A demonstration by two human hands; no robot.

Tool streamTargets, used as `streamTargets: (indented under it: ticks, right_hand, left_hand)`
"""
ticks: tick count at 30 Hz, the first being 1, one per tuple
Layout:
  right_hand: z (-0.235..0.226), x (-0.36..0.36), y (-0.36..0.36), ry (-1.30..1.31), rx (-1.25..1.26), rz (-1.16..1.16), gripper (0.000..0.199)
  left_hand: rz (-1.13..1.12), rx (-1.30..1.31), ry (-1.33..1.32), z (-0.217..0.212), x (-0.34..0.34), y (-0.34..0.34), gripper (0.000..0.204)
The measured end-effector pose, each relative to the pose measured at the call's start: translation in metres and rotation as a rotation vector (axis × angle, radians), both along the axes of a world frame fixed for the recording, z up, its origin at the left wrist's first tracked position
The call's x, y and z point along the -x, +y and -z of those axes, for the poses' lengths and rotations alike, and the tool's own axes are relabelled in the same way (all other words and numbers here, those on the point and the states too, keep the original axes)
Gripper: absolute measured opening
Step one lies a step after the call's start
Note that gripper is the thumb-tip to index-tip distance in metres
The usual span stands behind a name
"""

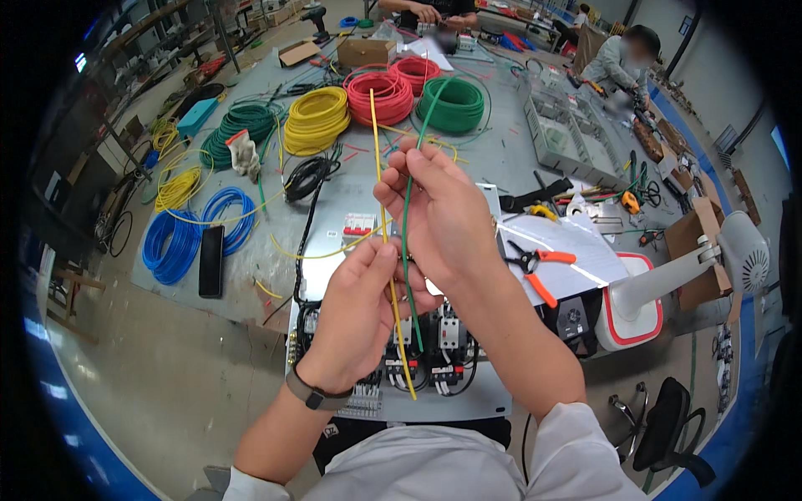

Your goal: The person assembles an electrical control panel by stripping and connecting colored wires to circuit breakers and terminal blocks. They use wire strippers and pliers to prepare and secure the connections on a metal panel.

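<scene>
My left hand [355,305] is closed on a straight length of yellow wire [376,134], pinched between thumb and fingers. A green wire [415,324] runs beside it, held in the fingertips of my right hand [451,213]. Its lower part passes close to my left fingers; whether they touch it I cannot tell. Both wires stand nearly upright. Below them lies a metal mounting plate [334,267] with a red-switched circuit breaker [359,224], contactors [449,332] and a terminal strip [361,402]. My hands cover part of it.
Coils of yellow [316,121], red [378,98], green [451,106] and blue wire [171,246] lie on the table. A black phone [211,263] is at left. Orange-handled wire strippers [539,260] lie on papers at right, near a white fan [635,305]. Other people work beyond.
</scene>
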State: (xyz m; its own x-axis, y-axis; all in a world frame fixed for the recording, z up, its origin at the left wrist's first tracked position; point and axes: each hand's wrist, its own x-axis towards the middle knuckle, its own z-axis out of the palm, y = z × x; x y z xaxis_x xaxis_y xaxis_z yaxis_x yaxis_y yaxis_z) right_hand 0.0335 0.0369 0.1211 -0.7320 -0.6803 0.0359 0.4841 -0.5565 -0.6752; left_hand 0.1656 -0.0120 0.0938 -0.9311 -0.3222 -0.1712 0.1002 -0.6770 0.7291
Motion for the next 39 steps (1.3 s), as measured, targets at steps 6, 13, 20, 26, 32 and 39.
streamTargets:
  ticks: [6, 13, 20, 26, 32, 39]
  right_hand:
    - [0.011, 0.002, 0.027, 0.637, -0.450, -0.041, 0.029]
    - [0.035, -0.052, 0.092, 0.547, -0.683, -0.335, 0.028]
    - [0.049, -0.060, 0.102, 0.497, -0.702, -0.315, 0.031]
    - [0.050, -0.057, 0.114, 0.342, -0.673, -0.406, 0.027]
    - [0.044, -0.051, 0.117, 0.223, -0.666, -0.462, 0.026]
    - [0.054, -0.049, 0.106, 0.404, -0.560, -0.402, 0.028]
  left_hand:
    - [-0.089, 0.011, 0.016, -0.007, 0.001, -0.011, 0.024]
    - [-0.108, 0.042, 0.077, -0.008, 0.014, -0.018, 0.026]
    - [-0.091, 0.059, 0.095, 0.003, 0.031, -0.011, 0.028]
    - [-0.100, 0.070, 0.130, 0.001, 0.044, -0.011, 0.032]
    - [-0.131, 0.108, 0.177, 0.006, 0.052, -0.009, 0.033]
    - [-0.239, 0.141, 0.210, -0.010, 0.052, 0.007, 0.025]
